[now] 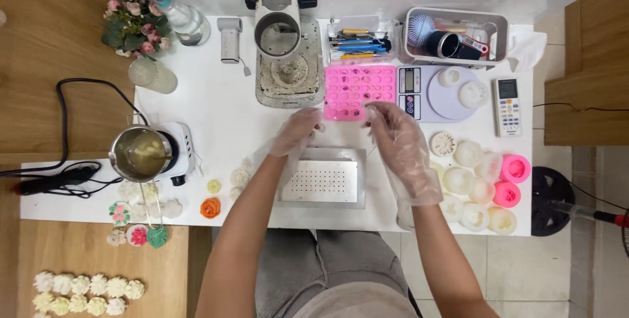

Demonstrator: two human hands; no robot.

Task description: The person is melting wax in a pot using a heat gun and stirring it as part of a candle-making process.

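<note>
While both hands are hovering at the near edge of the pink silicone mould tray with rows of small round cavities (360,92), it looks to me like the step in hand is getting that mould handled or shifted, probably over the perforated metal tray (321,179) sitting right below it. The left hand (296,132) in its thin clear plastic glove is curling loosely beside the mould's near-left corner; I can't tell if it's actually pinching anything. The right hand (395,136), gloved too, is half open with fingertips touching the mould's near edge, not clamped on it as far as I can see. My guess is the next move needs a proper two-handed grip on that floppy mould so it isn't sagging.

Surface-wise, everything is sitting on a white rectangular tabletop (223,105): a pale digital kitchen scale (436,92) just right of the mould, a steel pot on a small white hotplate (145,153) off to the left, a cluster of white and pink round moulds (481,184) on the right, and a grubby white press-like machine (286,43) at the back. Room is showing pale floor tiles and wooden furniture on both sides.
</note>
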